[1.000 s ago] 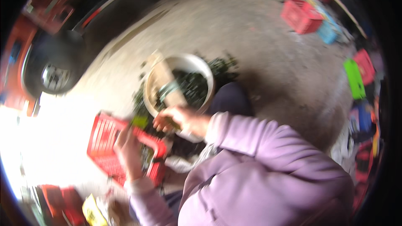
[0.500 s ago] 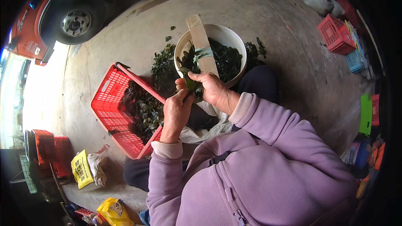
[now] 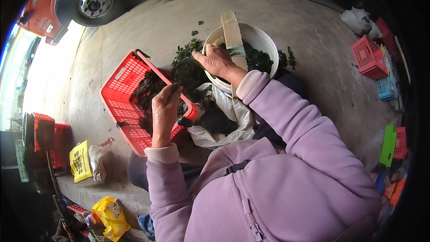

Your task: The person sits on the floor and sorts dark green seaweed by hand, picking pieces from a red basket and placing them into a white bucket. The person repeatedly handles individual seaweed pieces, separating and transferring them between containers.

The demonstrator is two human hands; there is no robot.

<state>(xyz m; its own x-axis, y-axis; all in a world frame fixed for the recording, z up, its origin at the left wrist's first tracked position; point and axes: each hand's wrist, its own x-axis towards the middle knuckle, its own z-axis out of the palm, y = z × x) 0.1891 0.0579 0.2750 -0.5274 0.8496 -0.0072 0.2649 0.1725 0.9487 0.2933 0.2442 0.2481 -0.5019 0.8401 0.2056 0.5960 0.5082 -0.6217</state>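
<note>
Both hands have parted since half a second ago, no longer joined at the bowl's near rim.

Left hand (image 3: 165, 110) curls loosely over dark greens (image 3: 148, 92) in the red basket (image 3: 123, 107); right hand (image 3: 218, 60), fingers bent, touches the white bowl (image 3: 264, 40) at 1 o'clock, beside the wooden board (image 3: 233, 29). A white bag (image 3: 233, 116) lies between.

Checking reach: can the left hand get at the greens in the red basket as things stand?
Probably yes. The left hand is already over the red basket, fingers by the dark greens; the basket top is open and nothing covers them.
</note>
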